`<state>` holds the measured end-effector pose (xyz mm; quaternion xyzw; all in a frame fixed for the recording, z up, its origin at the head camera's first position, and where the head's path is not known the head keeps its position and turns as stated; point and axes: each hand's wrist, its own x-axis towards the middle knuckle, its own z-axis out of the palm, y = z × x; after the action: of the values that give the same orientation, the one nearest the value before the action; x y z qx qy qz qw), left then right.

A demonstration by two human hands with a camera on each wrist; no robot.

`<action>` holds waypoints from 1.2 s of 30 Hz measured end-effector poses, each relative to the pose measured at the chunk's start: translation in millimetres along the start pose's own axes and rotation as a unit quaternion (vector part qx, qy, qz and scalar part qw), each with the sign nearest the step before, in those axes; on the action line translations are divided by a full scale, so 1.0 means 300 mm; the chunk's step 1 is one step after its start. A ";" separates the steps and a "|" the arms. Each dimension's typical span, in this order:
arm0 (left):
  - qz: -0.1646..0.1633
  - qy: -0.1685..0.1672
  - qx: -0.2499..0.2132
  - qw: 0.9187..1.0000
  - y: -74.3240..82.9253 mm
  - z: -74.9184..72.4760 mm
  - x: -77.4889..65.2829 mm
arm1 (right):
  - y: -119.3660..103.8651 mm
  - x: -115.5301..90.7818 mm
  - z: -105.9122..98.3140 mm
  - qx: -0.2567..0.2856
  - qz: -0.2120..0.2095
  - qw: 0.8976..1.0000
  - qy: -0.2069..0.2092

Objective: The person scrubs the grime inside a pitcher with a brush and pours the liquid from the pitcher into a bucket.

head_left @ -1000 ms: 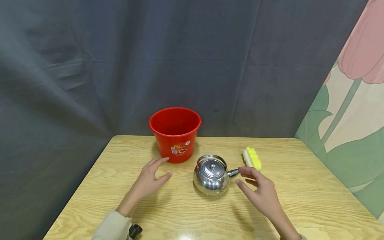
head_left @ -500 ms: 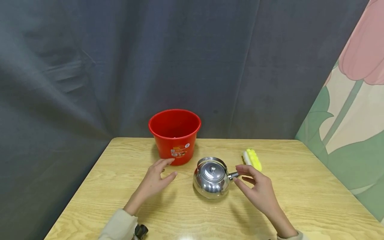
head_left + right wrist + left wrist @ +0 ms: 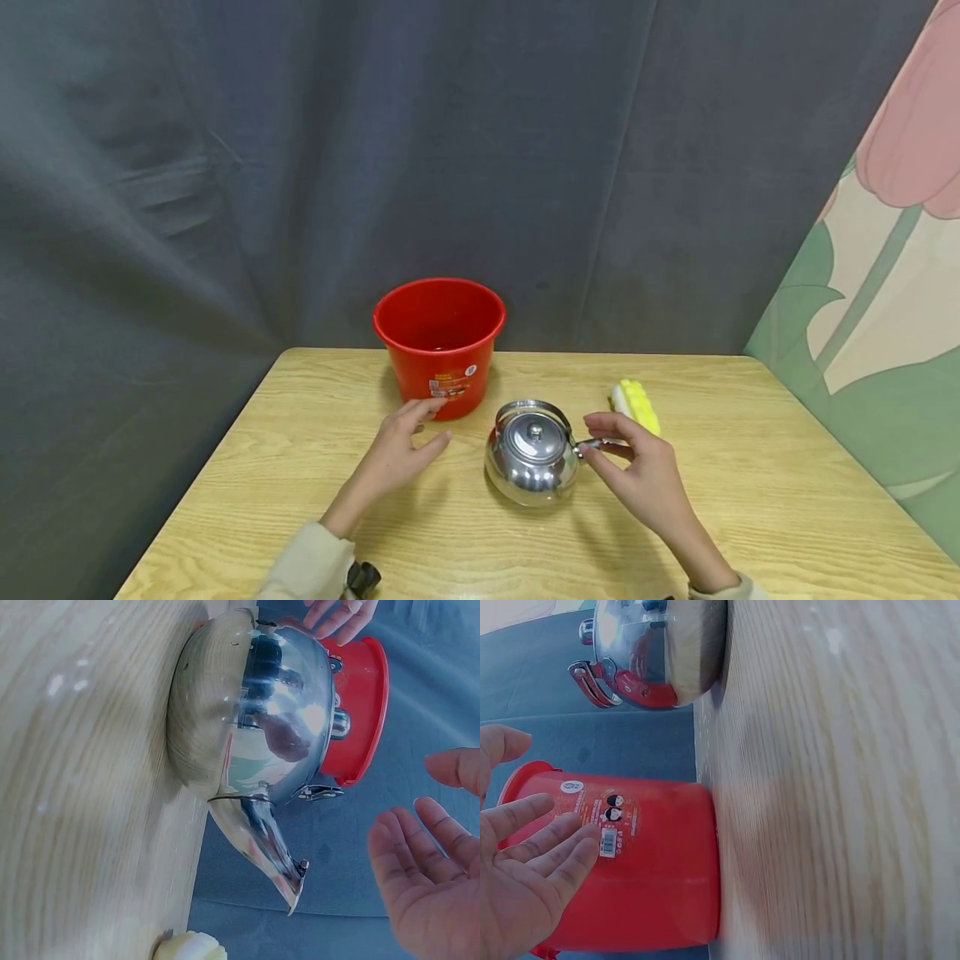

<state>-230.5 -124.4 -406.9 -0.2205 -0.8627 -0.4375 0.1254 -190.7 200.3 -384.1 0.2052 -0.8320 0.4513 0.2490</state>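
A yellow and white sponge [image 3: 636, 405] lies on the wooden table [image 3: 750, 500] toward its far right side. Behind the table hangs a dark grey curtain [image 3: 300, 150] (creased in places), with a tulip-patterned wall panel [image 3: 885, 267] at right.

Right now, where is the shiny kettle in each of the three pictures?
Head view: the kettle sits at lower centre, between both hands.
Left wrist view: the kettle is at the top, turned sideways.
Right wrist view: the kettle fills the upper centre.
Shared landmark: the red bucket, just behind it.
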 end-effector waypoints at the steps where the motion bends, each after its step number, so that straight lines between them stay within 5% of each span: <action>1: 0.001 0.000 -0.006 1.000 0.001 0.003 0.001 | 0.000 0.000 0.002 0.002 0.000 1.000 0.000; 21: -0.004 0.003 -0.086 0.996 0.038 0.063 0.035 | -0.013 0.026 0.039 0.035 0.006 0.999 -0.009; 36: -0.011 -0.011 -0.080 0.997 0.036 0.111 0.047 | -0.022 0.034 0.062 0.033 0.009 0.999 -0.013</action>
<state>-238.4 -88.1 -413.1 -0.2251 -0.8286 -0.5040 0.0936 -199.3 179.9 -382.3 0.2114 -0.8214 0.4785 0.2273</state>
